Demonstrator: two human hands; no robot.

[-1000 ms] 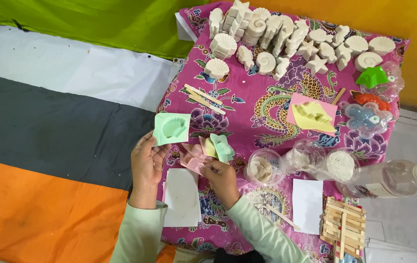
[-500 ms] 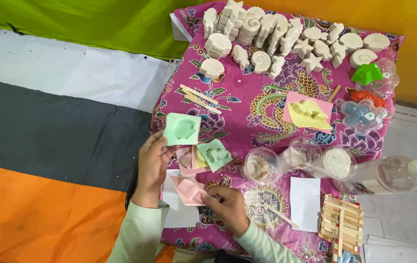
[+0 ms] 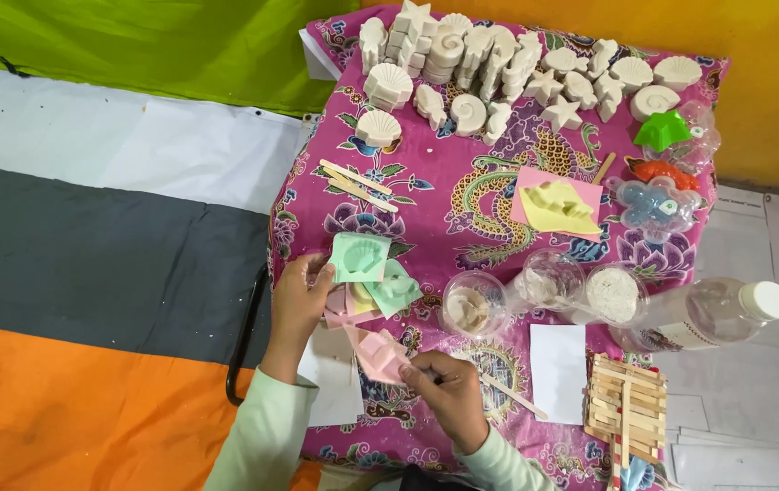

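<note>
While the right hand (image 3: 448,395) pinches a pink mould (image 3: 378,353) close to the body, fingers closed on its near edge so the hollow side faces up, the left hand (image 3: 298,300) rests on a fanned stack of moulds (image 3: 366,286), thumb and fingers pressed together on the top green shell mould (image 3: 359,257), seemingly to keep the pile from sliding. Both moulds sit at the near left corner of the low table (image 3: 480,195) with its magenta patterned cloth, just inside the left edge. A wooden stick (image 3: 515,397) lies just right of the right hand, beside a white paper sheet (image 3: 557,373) and a bundle of sticks (image 3: 626,405) near the front right corner. Further in stand three clear cups (image 3: 544,291) and a plastic bottle (image 3: 712,314) lying on its side, which crowd the right half. Beyond them lie a yellow mould on pink paper (image 3: 555,205) and more sticks (image 3: 357,185); bare cloth shows between these. Farthest back, white plaster casts (image 3: 498,64) line the rear edge, well apart from both hands
</note>
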